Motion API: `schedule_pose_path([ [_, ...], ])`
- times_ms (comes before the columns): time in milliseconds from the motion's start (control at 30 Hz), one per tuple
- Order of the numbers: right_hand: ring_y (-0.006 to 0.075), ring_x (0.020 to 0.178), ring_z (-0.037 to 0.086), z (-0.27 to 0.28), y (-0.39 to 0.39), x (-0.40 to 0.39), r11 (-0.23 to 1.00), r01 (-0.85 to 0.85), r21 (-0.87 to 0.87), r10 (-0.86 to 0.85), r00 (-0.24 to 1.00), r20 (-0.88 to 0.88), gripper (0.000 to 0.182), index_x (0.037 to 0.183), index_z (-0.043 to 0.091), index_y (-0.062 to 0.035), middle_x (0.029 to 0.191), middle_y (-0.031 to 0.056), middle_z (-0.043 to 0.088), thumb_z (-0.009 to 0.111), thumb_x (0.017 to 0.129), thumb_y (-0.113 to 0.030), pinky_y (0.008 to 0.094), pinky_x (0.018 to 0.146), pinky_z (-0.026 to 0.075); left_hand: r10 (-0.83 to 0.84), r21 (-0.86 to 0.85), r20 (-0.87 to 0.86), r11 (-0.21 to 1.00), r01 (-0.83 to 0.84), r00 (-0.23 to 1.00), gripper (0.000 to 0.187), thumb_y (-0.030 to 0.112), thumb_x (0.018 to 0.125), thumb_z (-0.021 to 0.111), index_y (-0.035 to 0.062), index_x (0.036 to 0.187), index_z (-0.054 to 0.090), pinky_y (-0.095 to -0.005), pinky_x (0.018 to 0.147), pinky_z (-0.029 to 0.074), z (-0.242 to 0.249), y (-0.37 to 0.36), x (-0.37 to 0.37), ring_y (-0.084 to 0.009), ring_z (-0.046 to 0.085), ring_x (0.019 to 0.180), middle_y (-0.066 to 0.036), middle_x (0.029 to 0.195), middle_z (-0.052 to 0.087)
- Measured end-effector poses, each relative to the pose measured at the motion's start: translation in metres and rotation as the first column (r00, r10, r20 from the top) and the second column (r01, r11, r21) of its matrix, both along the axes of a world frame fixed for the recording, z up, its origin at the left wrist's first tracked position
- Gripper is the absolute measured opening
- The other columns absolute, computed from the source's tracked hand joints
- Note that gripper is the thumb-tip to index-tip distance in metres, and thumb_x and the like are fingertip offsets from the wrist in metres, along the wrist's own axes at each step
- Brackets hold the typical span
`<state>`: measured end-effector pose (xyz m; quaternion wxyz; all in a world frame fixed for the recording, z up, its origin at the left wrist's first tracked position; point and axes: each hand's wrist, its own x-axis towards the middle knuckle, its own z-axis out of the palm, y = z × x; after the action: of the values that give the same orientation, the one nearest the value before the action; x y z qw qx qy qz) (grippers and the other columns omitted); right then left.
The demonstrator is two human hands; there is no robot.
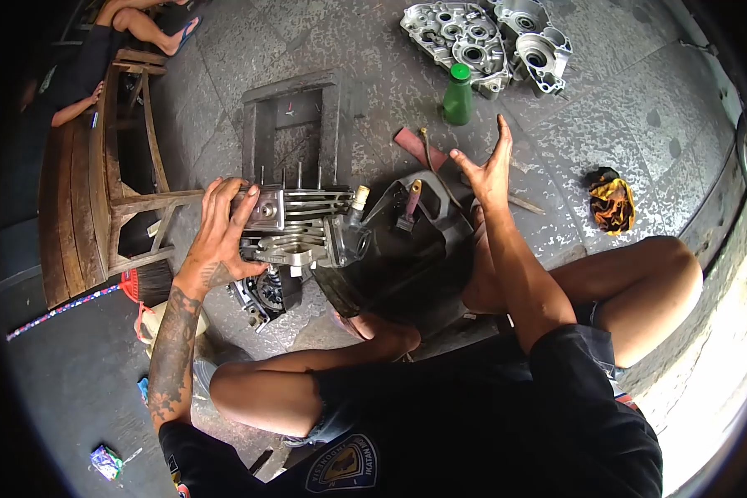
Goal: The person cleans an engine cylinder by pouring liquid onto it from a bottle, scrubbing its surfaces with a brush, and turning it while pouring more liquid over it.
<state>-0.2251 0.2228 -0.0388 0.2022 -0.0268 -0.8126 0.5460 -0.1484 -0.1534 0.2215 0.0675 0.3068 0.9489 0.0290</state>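
My left hand (222, 232) is closed around the left end of a finned metal engine cylinder (307, 226), thumb low and fingers over the top. Several studs stand up behind the cylinder, and a tan plug sticks up at its right end. Below it, a darker engine part with a round gear-like piece (267, 290) is partly hidden. My right hand (491, 170) is raised with thumb and fingers spread, holding nothing. Between my hands is a black plastic basin (427, 274), with a brush (409, 206) with a purplish handle resting at its far side.
Beyond my right hand stand a green bottle (458, 100) and silver crankcase halves (465, 41). A red strip (415, 149), a yellow-black cloth (612, 203) and a metal frame (253, 133) lie on the floor. At left are a wooden bench (79, 199), a seated person and a broom (129, 286).
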Motion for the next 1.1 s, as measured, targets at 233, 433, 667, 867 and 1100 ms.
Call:
schedule_pose_path([
  [233, 0.0379, 0.13, 0.046, 0.002, 0.001, -0.055, 0.977, -0.198, 0.076, 0.187, 0.974, 0.131, 0.106, 0.148, 0.03, -0.0051, 0.138, 0.0213, 0.051, 0.09, 0.063, -0.025, 0.0462, 0.11, 0.035, 0.022, -0.035, 0.02, 0.999, -0.022, 1.0, 0.127, 0.027, 0.04, 0.09, 0.0132, 0.151, 0.03, -0.0594, 0.117, 0.021, 0.002, 0.0, 0.003, -0.0416, 0.034, 0.132, -0.021, 0.139, 0.035],
  [433, 0.0396, 0.123, 0.053, -0.012, -0.005, -0.081, 0.977, -0.191, 0.094, 0.18, 0.977, 0.114, 0.101, 0.148, 0.031, -0.0112, 0.132, 0.0218, 0.056, 0.088, 0.065, -0.023, 0.0483, 0.103, 0.042, 0.009, 0.011, 0.018, 1.0, -0.009, 1.0, 0.125, 0.031, 0.043, 0.09, 0.0174, 0.152, 0.03, -0.0604, 0.117, 0.019, 0.002, -0.001, 0.003, -0.039, 0.037, 0.13, -0.02, 0.135, 0.037],
  [667, 0.0418, 0.106, 0.06, 0.047, 0.002, -0.094, 0.773, -0.55, 0.316, 0.565, 0.824, 0.051, 0.068, 0.126, 0.05, -0.0049, 0.114, 0.0204, 0.06, 0.084, 0.07, -0.021, 0.0455, 0.091, 0.049, -0.022, 0.011, 0.001, 1.0, 0.022, 1.0, 0.128, 0.043, 0.043, 0.088, 0.0197, 0.154, 0.029, -0.0597, 0.117, 0.019, -0.002, -0.005, 0.003, -0.0372, 0.038, 0.13, -0.02, 0.134, 0.037],
  [867, 0.038, 0.094, 0.063, 0.228, 0.025, -0.09, 0.231, -0.71, 0.665, 0.786, 0.539, 0.302, 0.062, 0.12, 0.054, -0.0059, 0.106, 0.0161, 0.06, 0.083, 0.068, -0.021, 0.0463, 0.081, 0.053, -0.034, -0.021, 0.002, 0.999, 0.034, 0.999, 0.129, 0.045, 0.044, 0.084, 0.0095, 0.154, 0.027, -0.0578, 0.117, 0.019, 0.004, -0.001, -0.002, -0.0368, 0.04, 0.13, -0.021, 0.134, 0.04],
  [1100, 0.0303, 0.094, 0.065, 0.349, 0.025, -0.019, -0.054, -0.483, 0.874, 0.752, 0.556, 0.354, 0.057, 0.113, 0.058, -0.0031, 0.096, 0.0135, 0.065, 0.083, 0.064, -0.018, 0.0414, 0.087, 0.049, 0.009, -0.012, 0.024, 1.0, -0.008, 1.0, 0.133, 0.035, 0.042, 0.09, 0.0087, 0.154, 0.023, -0.0533, 0.118, 0.019, 0.005, -0.002, 0.001, -0.036, 0.038, 0.133, -0.019, 0.14, 0.038],
])
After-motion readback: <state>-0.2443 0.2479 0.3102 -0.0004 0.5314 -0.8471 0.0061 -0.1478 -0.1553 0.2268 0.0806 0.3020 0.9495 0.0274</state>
